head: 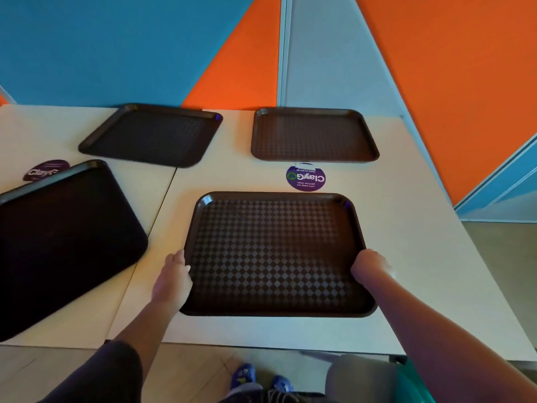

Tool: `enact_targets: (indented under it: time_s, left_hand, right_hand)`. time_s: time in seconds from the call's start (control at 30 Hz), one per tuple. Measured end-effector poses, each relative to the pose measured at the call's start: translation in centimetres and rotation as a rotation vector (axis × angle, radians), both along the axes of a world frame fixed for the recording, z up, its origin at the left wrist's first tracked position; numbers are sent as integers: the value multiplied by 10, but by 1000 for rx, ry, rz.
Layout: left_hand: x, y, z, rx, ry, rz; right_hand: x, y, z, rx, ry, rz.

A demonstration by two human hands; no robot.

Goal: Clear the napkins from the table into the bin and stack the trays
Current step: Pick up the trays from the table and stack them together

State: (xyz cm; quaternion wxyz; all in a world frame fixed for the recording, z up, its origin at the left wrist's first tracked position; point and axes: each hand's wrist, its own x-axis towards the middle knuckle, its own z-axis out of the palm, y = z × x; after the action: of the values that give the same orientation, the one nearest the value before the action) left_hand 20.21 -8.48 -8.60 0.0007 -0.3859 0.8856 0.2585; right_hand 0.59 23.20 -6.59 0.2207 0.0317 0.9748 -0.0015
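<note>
The nearest tray point(273, 254) sits flat on the pale surface point(406, 199), with the left hand point(174, 274) gripping its left rim and the right hand point(369, 264) clamped on the right rim. Three more trays lie apart: left point(58, 242), far left point(151, 135), far right point(313, 135). Purple sticker point(305, 178) just beyond.

Both hands on the near tray point(276, 251): left hand point(174, 274) at nine o'clock, right hand point(369, 264) at three; three more trays point(313, 135) lie at nine, eleven and twelve.
</note>
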Motion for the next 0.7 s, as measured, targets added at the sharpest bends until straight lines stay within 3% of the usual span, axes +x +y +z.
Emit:
enact_targets:
  time_s: [0.23,0.53,0.7]
  left_hand:
    - [-25,-16,16,-100,49,-40]
    - [-119,-39,54,-284,35,-409]
    - [-187,-37,77,-301,18,-508]
  right_hand:
    - [-8,-14,15,115,32,19]
    - [-39,-53,41,-127,172,58]
    - [-87,-63,65,-172,214,88]
